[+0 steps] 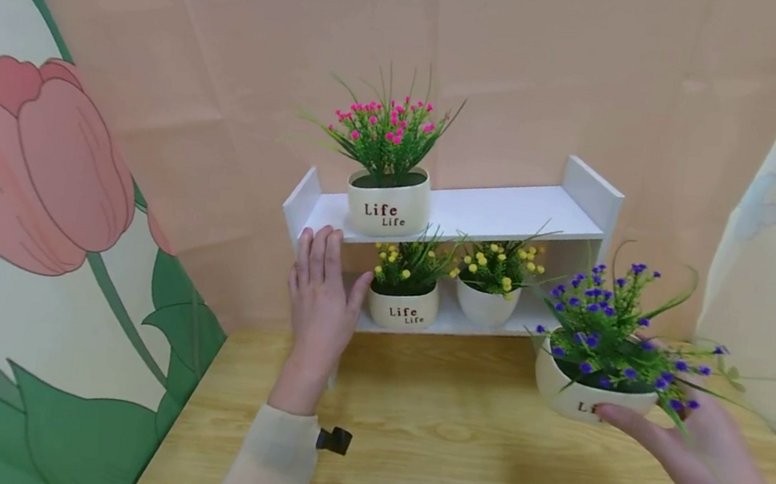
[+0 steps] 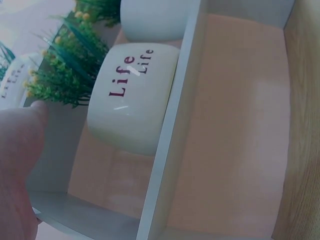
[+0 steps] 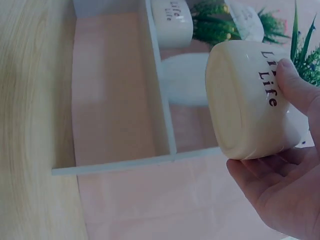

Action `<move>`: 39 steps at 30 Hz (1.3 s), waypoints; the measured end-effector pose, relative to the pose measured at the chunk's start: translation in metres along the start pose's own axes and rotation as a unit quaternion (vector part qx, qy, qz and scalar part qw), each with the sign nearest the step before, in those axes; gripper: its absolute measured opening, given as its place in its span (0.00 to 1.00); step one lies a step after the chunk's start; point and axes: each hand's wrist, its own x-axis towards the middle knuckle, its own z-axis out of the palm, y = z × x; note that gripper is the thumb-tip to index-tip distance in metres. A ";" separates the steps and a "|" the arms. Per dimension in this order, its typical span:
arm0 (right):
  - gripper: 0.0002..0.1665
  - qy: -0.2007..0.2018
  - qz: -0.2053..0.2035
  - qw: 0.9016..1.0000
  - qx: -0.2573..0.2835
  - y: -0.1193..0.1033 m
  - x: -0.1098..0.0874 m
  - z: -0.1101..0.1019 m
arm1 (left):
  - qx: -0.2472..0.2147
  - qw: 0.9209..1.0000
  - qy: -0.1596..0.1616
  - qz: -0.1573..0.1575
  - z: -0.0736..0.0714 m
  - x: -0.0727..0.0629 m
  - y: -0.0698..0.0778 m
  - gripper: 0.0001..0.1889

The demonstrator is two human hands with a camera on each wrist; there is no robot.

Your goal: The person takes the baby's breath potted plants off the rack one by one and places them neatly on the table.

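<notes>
Nearest the camera, a pale sleeve (image 1: 270,462) is noted, worn above the left hand (image 1: 321,302). This hand is laid against the left end of the shelf (image 1: 594,188) at its upper board (image 1: 501,207), fingers straight and close together, thumb set apart; steadying is presumed to be the reason. A pot of purple flowers (image 1: 576,390) is held off the table (image 1: 436,442) by the right hand (image 1: 705,442), before the shelf's right end. Its wall is pinched between the thumb, laid over the lettering, and fingers curled round the opposite side, presumably so that the blooms are not crushed. Above, a pot of pink flowers (image 1: 389,203) is set towards the left; below, two pots of yellow flowers (image 1: 403,310) are stood side by side, little height apparently being left over them.
</notes>
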 end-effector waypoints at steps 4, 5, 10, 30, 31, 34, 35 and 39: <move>0.60 0.006 -0.013 1.000 -0.010 0.012 -0.001 0.001 | 0.001 1.000 -0.003 -0.003 0.000 0.000 0.000 0.42; 0.60 0.004 -0.011 1.000 -0.010 0.014 -0.001 0.001 | 0.000 1.000 -0.004 -0.003 0.000 0.000 0.000 0.42; 0.59 -0.007 0.001 1.000 -0.007 0.030 0.001 0.001 | -0.003 1.000 -0.004 -0.001 -0.001 0.000 0.000 0.42; 0.62 -0.054 0.056 0.997 -0.005 0.091 0.003 0.002 | 0.000 1.000 0.000 -0.001 -0.001 0.000 0.000 0.42; 0.61 -0.054 0.056 0.997 -0.005 0.095 0.003 0.003 | 0.001 1.000 0.000 -0.001 -0.001 0.000 0.000 0.42; 0.60 -0.052 0.047 0.998 -0.001 0.112 0.001 0.005 | 0.002 1.000 -0.004 -0.004 -0.001 0.000 0.000 0.43; 0.61 -0.049 0.046 0.998 -0.004 0.117 0.001 0.006 | 0.003 1.000 -0.006 -0.005 -0.001 0.000 0.000 0.43; 0.60 -0.049 0.045 0.998 -0.016 0.133 -0.004 0.007 | 0.003 1.000 -0.005 -0.004 -0.001 0.000 0.001 0.43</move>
